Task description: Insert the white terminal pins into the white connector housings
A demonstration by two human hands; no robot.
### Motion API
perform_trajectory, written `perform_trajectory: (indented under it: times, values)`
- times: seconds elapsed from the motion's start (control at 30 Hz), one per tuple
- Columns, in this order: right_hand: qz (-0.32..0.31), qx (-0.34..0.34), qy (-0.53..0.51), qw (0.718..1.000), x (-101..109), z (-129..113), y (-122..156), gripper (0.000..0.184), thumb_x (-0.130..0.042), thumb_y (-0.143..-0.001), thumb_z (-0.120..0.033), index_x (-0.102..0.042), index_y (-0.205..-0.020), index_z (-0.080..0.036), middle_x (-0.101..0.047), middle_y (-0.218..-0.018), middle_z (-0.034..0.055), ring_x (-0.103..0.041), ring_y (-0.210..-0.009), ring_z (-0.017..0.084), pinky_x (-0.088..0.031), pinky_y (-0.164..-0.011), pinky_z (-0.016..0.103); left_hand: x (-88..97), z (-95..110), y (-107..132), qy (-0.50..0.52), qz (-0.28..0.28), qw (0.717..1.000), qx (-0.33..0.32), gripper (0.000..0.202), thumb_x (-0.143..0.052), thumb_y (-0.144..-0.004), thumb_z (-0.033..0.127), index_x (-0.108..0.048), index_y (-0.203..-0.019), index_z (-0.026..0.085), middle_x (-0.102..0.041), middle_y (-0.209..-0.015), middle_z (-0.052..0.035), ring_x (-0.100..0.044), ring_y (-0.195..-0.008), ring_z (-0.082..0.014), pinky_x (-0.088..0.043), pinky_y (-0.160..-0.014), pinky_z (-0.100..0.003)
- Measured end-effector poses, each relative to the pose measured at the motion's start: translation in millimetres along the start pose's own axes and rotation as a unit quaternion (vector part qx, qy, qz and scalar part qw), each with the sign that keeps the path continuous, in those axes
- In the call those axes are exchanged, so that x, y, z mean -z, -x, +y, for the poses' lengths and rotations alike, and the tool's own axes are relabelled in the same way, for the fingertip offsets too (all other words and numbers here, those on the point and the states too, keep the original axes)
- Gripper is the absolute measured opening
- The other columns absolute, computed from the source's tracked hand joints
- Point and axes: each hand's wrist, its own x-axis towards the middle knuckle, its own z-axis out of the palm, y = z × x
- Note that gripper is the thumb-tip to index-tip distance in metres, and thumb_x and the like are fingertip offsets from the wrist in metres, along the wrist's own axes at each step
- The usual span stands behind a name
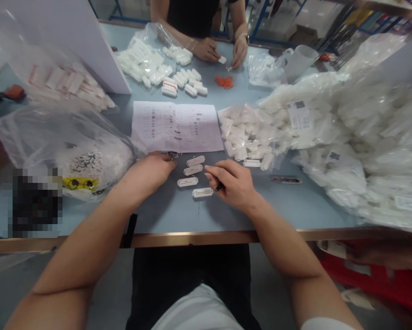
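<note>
Several small white plastic connectors [193, 170] lie in a column on the blue-grey table [178, 211] between my hands. My left hand [151, 172] rests knuckles up just left of them, fingers curled at the lower edge of a printed paper sheet [177, 126]; what it holds, if anything, is hidden. My right hand [232, 183] sits to their right, fingers pinched round a thin dark tool [220, 186] beside the lowest connector [202, 192].
Clear bags of white parts lie at right [346, 133] and left [68, 146]. Small snips [285, 180] lie right of my hand. Across the table another person's hands [222, 50] work by rows of white parts [181, 80], orange bits [224, 81] and a white jug [300, 59].
</note>
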Motion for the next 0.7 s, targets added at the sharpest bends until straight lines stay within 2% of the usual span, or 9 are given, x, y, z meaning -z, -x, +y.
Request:
perform_trajectory:
  times: [0.1,0.23,0.37,0.53,0.7]
  values:
    - [-0.003,0.002,0.001,1.000,-0.2,0.1,-0.4,0.017,-0.055,-0.095,-0.019,-0.070,-0.104,-0.019,-0.072,-0.085,0.0058,-0.065,-0.075,0.014,-0.053,-0.068,0.025,-2.0,11.2,2.6,-0.210,-0.058,0.976,-0.023,0.022,-0.050,-0.082,0.006,-0.068,-0.079,0.017,-0.067,-0.091,-0.0166,-0.063,-0.094,-0.0346,-0.046,-0.082,-0.042]
    - [0.008,0.009,-0.006,1.000,-1.3,0.5,0.1,0.017,-0.058,-0.093,-0.017,-0.070,-0.105,-0.018,-0.071,-0.085,0.0057,-0.064,-0.076,0.014,-0.052,-0.068,0.024,-5.1,20.7,4.7,-0.336,-0.063,0.938,-0.045,0.030,-0.041,-0.087,0.008,-0.070,-0.096,0.012,-0.066,-0.098,-0.0227,-0.064,-0.097,-0.0374,-0.049,-0.077,-0.042]
    - [0.004,0.003,-0.010,1.000,-2.1,1.7,1.8,0.017,-0.058,-0.093,-0.017,-0.070,-0.106,-0.018,-0.070,-0.087,0.0060,-0.063,-0.077,0.014,-0.051,-0.070,0.024,-10.4,20.9,3.3,-0.362,-0.052,0.929,-0.053,0.037,-0.036,-0.089,0.006,-0.067,-0.108,0.005,-0.065,-0.105,-0.0278,-0.062,-0.102,-0.0405,-0.050,-0.082,-0.047]
    - [-0.007,-0.005,-0.012,1.000,-2.5,3.8,3.8,0.018,-0.058,-0.094,-0.018,-0.070,-0.107,-0.019,-0.070,-0.089,0.0059,-0.064,-0.080,0.014,-0.051,-0.072,0.024,-13.1,16.0,0.5,-0.415,-0.042,0.908,-0.047,0.034,-0.039,-0.090,0.006,-0.065,-0.112,0.007,-0.066,-0.106,-0.0230,-0.063,-0.102,-0.0350,-0.052,-0.083,-0.042]
    - [0.004,-0.001,-0.010,1.000,-2.6,4.2,3.2,0.017,-0.058,-0.094,-0.018,-0.070,-0.106,-0.019,-0.071,-0.088,0.0054,-0.063,-0.078,0.013,-0.051,-0.071,0.023,-10.4,10.1,1.6,-0.408,-0.023,0.912,-0.029,0.029,-0.043,-0.088,0.010,-0.063,-0.110,0.008,-0.066,-0.099,-0.0201,-0.066,-0.096,-0.0339,-0.051,-0.076,-0.039]
